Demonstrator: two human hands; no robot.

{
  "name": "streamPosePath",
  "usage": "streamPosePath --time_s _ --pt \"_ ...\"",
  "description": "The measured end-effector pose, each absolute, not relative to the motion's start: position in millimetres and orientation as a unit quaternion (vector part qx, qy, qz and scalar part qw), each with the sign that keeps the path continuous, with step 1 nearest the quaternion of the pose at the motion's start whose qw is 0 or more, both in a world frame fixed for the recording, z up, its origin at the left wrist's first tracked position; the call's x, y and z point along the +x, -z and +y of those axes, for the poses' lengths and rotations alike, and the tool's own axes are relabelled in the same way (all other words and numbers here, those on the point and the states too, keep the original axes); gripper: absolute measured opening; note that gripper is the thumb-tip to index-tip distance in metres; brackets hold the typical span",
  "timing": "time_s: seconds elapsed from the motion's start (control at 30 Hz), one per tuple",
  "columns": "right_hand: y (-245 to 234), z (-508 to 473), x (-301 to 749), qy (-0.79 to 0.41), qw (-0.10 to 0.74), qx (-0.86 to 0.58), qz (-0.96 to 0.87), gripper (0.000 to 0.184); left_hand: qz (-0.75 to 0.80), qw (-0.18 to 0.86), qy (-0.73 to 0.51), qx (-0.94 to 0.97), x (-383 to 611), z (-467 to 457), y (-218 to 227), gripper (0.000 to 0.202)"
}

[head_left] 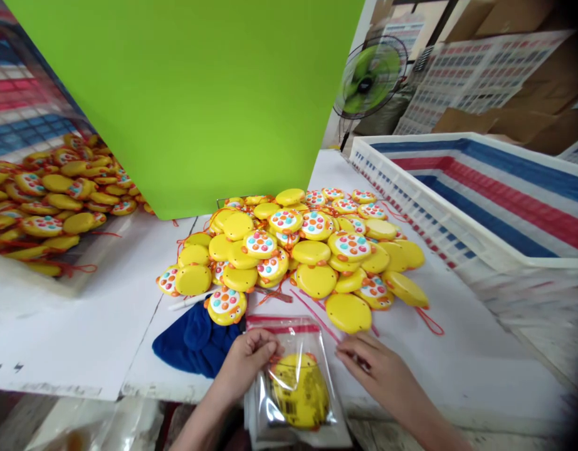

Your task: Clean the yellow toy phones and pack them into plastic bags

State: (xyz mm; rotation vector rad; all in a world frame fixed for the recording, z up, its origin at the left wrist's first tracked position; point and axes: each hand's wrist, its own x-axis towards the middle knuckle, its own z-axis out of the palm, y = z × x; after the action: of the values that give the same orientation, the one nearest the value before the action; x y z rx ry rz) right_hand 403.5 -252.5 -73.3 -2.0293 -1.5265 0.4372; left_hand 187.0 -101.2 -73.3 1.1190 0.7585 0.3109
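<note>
A clear plastic bag [296, 351] with a red zip strip lies on a stack of similar bags at the table's near edge. Inside it sits a round yellow toy [301, 389]. My left hand [244, 363] pinches the bag's left side near the toy's top. My right hand [380, 369] rests on the table at the bag's right edge, fingers touching the bag. Just beyond lies a heap of yellow toys [298, 250] with coloured buttons and red cords.
A blue cloth [195, 341] lies left of the bag. A white crate [462, 207] with red and blue stripes stands at the right. Another pile of yellow toys [54, 200] sits far left. A green panel [199, 94] rises behind; a fan [370, 78] stands beyond.
</note>
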Motion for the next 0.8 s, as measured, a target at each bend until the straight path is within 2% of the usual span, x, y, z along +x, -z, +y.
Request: streamPosePath --time_s 0.1,0.27,0.4,0.57,0.7,0.8 --pt "82 -277 432 -0.213 0.217 -0.784 -0.541 0.015 0.351 0.771 -0.144 0.511 187 -101 75 0.043" --pt "99 -310 497 -0.098 0.237 -0.888 -0.381 0.022 0.353 0.766 -0.137 0.519 187 -99 71 0.043" --pt "98 -315 526 -0.032 0.243 -0.916 -0.316 0.029 0.355 0.765 -0.127 0.522 187 -97 69 0.042" --pt "82 -312 528 -0.009 0.306 -0.915 -0.262 0.028 0.355 0.772 -0.126 0.511 188 -96 70 0.041" --pt "68 -308 509 0.023 0.384 -0.9 -0.204 0.045 0.361 0.777 -0.127 0.5 189 -97 70 0.041" --pt "60 -291 475 -0.023 0.423 -0.874 -0.24 0.038 0.357 0.765 -0.134 0.519 188 -98 68 0.04"
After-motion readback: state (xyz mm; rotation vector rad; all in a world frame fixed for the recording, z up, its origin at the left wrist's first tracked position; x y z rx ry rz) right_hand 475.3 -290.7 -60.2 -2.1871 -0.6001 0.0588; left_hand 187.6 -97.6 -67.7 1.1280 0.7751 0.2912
